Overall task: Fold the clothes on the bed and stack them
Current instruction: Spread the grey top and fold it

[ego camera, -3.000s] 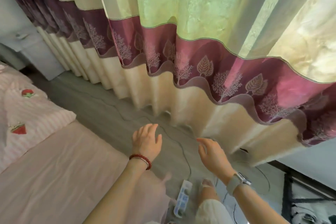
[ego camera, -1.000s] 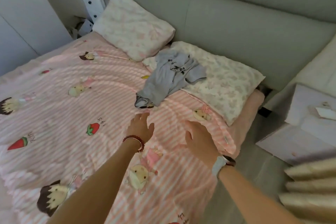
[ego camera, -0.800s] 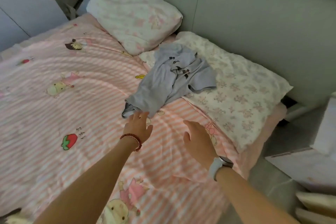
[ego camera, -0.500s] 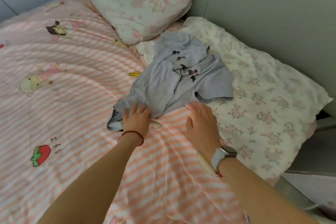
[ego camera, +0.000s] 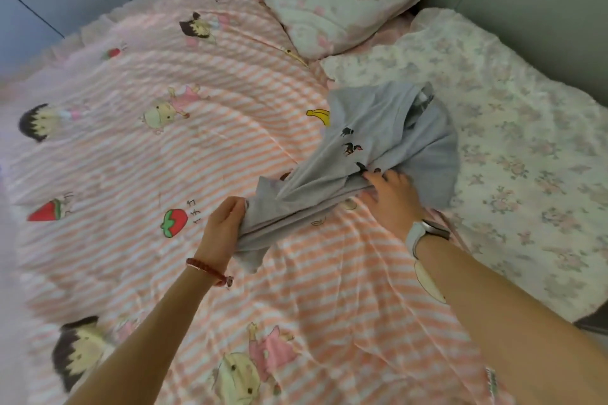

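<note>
While our left hand [ego camera: 223, 227] grips the grey shirt [ego camera: 371, 154] hem and our right hand [ego camera: 391, 197] pinches its middle beside the floral pillow [ego camera: 526, 141], we should pull it clear and spread it flat first.

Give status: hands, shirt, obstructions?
Left hand grips grey shirt hem. Right hand grips its middle. Shirt bunched, unfolded, partly over floral pillow. Nothing blocking.
</note>
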{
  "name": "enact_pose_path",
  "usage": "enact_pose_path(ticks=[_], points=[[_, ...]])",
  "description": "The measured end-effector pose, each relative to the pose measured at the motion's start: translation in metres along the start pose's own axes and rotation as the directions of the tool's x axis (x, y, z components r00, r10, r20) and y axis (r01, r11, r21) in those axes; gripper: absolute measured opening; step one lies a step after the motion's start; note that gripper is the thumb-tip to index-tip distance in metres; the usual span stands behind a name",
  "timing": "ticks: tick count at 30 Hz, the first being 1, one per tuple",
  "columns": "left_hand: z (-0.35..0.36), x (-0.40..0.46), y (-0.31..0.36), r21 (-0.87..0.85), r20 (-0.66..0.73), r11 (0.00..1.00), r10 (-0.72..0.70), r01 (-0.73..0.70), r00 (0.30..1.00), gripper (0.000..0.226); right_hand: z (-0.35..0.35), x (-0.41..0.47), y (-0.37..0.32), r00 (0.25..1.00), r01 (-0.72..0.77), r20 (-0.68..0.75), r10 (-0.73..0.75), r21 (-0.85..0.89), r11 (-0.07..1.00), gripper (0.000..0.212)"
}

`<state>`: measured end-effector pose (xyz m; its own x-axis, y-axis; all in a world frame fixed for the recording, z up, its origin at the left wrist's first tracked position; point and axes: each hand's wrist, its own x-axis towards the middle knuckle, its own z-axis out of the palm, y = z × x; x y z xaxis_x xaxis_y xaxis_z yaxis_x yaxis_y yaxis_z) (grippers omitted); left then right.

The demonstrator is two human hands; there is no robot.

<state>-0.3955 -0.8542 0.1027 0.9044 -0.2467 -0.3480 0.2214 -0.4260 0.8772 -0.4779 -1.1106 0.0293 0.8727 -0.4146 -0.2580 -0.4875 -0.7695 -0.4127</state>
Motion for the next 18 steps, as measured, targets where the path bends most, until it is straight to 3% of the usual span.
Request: enact_pose_path(ticks=[3,6,11,15,18], points=[[-0.034,-0.026,0.001,0.103,0.139,0.995,-0.011,-0.004,0.990,0.026,0.018,-0.026,-0.038,0.998,0.067,-0.017,-0.065,0.164,0.984,0.028],[-0.077,-0.052,-0.001,0.298,0.234,0.955,-0.065,-0.008,0.970,0.023,0.029,-0.062,-0.077,0.995,0.082,-0.081,-0.057,0.336,0.938,0.026],[-0.152,-0.114,-0.027,0.532,0.187,0.846,-0.155,0.033,0.970,0.019,0.049,-0.135,-0.143,0.983,0.176,-0.034,-0.178,0.410,0.895,0.025],[-0.206,-0.182,-0.059,0.541,0.156,0.839,-0.172,0.062,0.973,0.018,0.059,-0.204,-0.200,0.961,0.211,0.051,-0.271,0.497,0.842,0.020],[-0.249,-0.237,-0.082,0.545,0.241,0.831,-0.281,0.110,0.929,0.018,0.070,-0.263,-0.234,0.937,0.197,0.135,-0.323,0.560,0.805,0.022]])
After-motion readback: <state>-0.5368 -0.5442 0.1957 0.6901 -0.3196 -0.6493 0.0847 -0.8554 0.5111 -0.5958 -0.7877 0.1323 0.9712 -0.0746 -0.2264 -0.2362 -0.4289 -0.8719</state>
